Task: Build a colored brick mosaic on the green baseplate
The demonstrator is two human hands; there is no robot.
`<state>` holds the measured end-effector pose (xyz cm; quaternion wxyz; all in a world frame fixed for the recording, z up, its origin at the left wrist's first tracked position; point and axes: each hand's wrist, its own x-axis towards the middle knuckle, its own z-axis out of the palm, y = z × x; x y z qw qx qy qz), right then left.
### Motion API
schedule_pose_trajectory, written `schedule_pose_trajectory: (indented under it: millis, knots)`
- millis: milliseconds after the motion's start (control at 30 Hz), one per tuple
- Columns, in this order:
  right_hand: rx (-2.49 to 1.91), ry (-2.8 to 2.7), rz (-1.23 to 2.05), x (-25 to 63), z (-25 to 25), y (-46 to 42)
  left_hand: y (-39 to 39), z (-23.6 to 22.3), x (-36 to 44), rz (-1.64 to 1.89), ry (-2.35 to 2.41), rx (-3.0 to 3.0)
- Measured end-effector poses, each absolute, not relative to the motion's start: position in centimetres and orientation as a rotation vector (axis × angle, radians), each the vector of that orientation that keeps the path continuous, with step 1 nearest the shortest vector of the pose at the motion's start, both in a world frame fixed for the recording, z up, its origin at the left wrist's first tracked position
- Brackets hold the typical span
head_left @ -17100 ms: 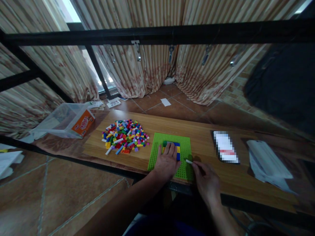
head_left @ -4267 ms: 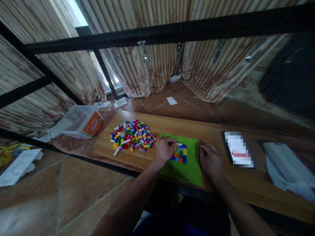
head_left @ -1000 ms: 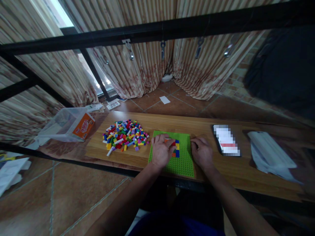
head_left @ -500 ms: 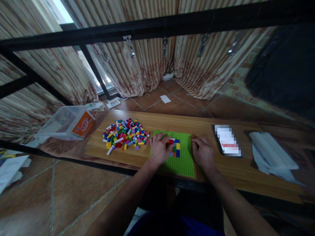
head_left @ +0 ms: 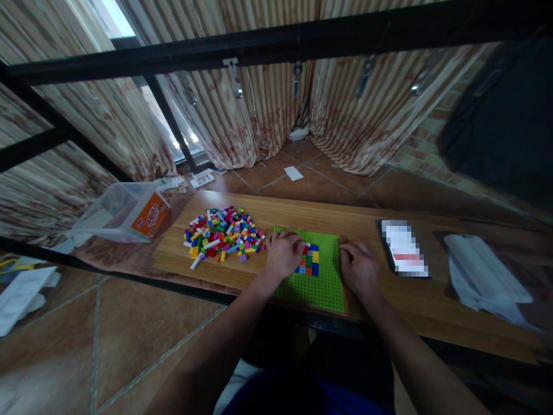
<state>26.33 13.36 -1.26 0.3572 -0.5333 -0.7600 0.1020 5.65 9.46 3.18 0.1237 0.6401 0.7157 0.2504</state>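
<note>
Before striped curtains (head_left: 268, 115) stands a wooden counter (head_left: 302, 213). The green baseplate (head_left: 319, 294) lies on it, bearing joined bricks (head_left: 310, 262); a loose pile (head_left: 224, 233) is near, probably for easy reach. The left hand (head_left: 284, 253) bends over the bricks; the right hand (head_left: 358, 268), curled narrowly, is at the plate's edge, perhaps steadying it. Whether either holds a piece, I cannot tell.

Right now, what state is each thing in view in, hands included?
Green studded baseplate: lying flat, partly built on.
Loose toy bricks: heaped on the table.
Left hand: fingers bent over the baseplate; any grip hidden.
Right hand: curled beside the baseplate's right edge.
Clear plastic bin: open-topped.
Smartphone: face up, screen lit, content pixelated.
Striped curtains: drawn, parted at left.
</note>
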Motion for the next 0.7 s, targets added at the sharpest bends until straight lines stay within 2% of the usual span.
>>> schedule_pose_trajectory:
  millis: [700]
  knots:
    - [-1.366,-1.954,0.257,26.39,-1.51,13.26,9.99,3.05,6.38,0.766,2.101,1.765]
